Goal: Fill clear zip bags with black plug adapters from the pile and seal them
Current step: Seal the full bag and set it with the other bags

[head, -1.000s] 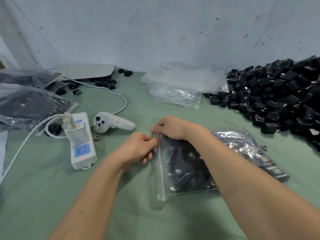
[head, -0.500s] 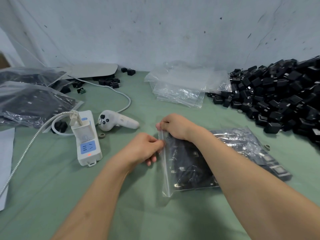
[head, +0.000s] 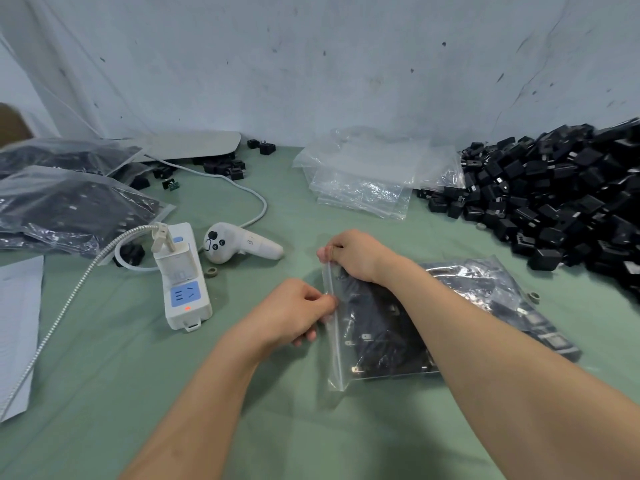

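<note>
A clear zip bag (head: 377, 337) full of black plug adapters lies flat on the green table, its zip strip facing left. My right hand (head: 353, 254) pinches the far end of that strip. My left hand (head: 294, 310) pinches the strip a little nearer to me, about a third of the way along. A big pile of loose black adapters (head: 561, 195) fills the right side. Empty clear bags (head: 370, 178) are stacked behind the filled bag.
Filled bags (head: 72, 209) lie at the far left. A white power strip (head: 181, 275) with a braided cable, a white controller (head: 239, 242) and a white paper sheet (head: 17, 327) sit left of my hands. A few loose adapters (head: 225, 166) lie near the wall.
My left hand has slid along the zip strip toward me, away from my right hand, which stays pinching the far end.
</note>
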Motion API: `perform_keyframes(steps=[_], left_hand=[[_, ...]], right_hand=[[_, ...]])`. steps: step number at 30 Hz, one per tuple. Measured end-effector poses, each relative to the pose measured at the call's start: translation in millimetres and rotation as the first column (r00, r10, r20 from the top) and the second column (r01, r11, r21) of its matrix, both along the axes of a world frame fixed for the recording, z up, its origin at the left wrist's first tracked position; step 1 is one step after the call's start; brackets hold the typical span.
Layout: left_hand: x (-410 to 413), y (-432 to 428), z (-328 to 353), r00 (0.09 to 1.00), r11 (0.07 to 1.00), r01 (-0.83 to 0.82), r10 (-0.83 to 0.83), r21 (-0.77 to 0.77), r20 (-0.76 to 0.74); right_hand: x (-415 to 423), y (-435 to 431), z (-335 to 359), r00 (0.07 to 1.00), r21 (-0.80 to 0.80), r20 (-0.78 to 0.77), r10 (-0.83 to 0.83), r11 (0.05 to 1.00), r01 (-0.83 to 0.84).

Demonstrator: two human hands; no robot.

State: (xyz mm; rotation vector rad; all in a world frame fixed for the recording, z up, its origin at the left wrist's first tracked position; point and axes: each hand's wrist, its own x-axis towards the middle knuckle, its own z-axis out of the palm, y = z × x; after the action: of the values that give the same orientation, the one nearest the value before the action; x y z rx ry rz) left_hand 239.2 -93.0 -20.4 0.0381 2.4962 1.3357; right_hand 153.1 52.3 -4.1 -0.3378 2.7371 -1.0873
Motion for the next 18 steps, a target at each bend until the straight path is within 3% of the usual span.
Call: perform_keyframes(steps=[8,13,18], left_hand=[[9,0,-2,1.000,1.000,-0.015,0.015,-0.006,-0.015],[12,6,-5,0.982,0.986,-0.159,0.164,0.053,-0.097],[10,9,-3,0.983,0.986,-0.159,0.163,0.044,-0.085]], right_hand=[[2,1,1,1.000,0.000,0.012,-0.014,1.000,0.014],[2,1,3,1.000,0.020,0.015,-0.004,1.000,0.003],[5,1,4,1.000,0.013,0.003,0.006,1.000,-0.006]])
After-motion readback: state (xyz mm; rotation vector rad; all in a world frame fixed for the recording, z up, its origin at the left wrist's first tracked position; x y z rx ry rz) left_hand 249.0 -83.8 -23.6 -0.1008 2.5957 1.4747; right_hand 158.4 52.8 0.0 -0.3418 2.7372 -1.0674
